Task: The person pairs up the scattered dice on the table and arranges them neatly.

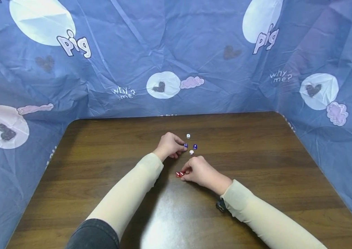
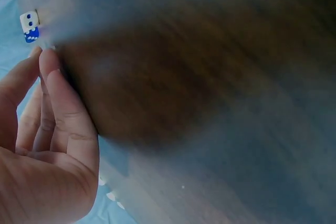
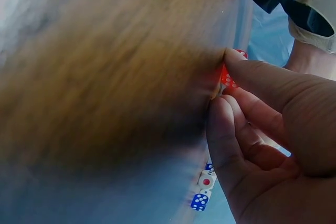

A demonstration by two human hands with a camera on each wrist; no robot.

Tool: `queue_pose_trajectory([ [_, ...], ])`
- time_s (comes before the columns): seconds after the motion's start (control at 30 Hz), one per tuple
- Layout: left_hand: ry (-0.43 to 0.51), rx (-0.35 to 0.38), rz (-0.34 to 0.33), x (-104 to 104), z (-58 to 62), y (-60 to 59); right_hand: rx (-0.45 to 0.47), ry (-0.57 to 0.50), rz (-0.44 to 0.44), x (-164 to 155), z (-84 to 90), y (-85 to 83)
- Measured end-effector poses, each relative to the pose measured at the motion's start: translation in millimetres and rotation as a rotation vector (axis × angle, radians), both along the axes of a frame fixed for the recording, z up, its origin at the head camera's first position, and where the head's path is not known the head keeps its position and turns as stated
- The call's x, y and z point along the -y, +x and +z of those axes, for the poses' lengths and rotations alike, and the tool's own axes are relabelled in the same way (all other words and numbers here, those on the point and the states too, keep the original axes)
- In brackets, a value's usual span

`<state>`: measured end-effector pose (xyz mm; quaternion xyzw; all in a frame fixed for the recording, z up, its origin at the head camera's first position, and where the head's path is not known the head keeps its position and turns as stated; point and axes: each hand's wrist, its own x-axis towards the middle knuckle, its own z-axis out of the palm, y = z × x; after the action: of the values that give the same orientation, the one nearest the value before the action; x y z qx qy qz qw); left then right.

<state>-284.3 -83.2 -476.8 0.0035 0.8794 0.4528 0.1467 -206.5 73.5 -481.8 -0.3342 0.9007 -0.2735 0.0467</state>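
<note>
Over the middle of the table, the left hand [image 1: 171,145] has thumb and forefinger at a blue die [image 1: 185,145], pinching it. Its fingertips come close together in the left wrist view, and that die is largely hidden there. Nearer the body, the right hand [image 1: 202,173] pinches a red die [image 1: 181,174]. Another red die [image 1: 177,175] sits against it on the left. Red also shows between thumb and forefinger in the right wrist view. Between the two hands lie a white die [image 1: 191,152] and a second blue die [image 1: 195,147].
Farther back is another white die [image 1: 188,136]. The brown wooden table [image 1: 110,138] has blue printed cloth [image 1: 169,41] hanging behind it and at both sides. A black strapped device [image 1: 221,205] is on the right wrist.
</note>
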Motion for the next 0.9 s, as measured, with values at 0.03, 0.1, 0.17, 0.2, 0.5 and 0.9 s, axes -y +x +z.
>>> queue_pose_trajectory([
  [0.03,-0.002,-0.001,0.000,0.0,-0.6,-0.4,-0.001,0.002,-0.002,0.0,-0.3,-0.1],
  [0.1,-0.013,-0.009,-0.005,-0.2,-2.1,-1.2,-0.002,0.008,-0.005,0.2,-1.2,-0.7],
  [0.17,-0.028,-0.013,-0.008,-1.4,-3.0,-1.9,0.004,0.012,-0.006,-0.4,-1.3,-1.0],
  [0.2,-0.035,-0.014,-0.005,-1.8,-3.5,-2.3,0.008,0.012,-0.006,-0.7,-1.3,-1.2],
  [0.5,-0.074,-0.031,0.017,-4.0,-7.0,-2.9,0.022,0.008,0.002,-1.1,-1.4,-2.6],
  [0.9,-0.054,-0.051,0.007,-0.7,-4.7,1.7,-0.006,0.016,0.000,-1.2,-2.0,-1.5],
])
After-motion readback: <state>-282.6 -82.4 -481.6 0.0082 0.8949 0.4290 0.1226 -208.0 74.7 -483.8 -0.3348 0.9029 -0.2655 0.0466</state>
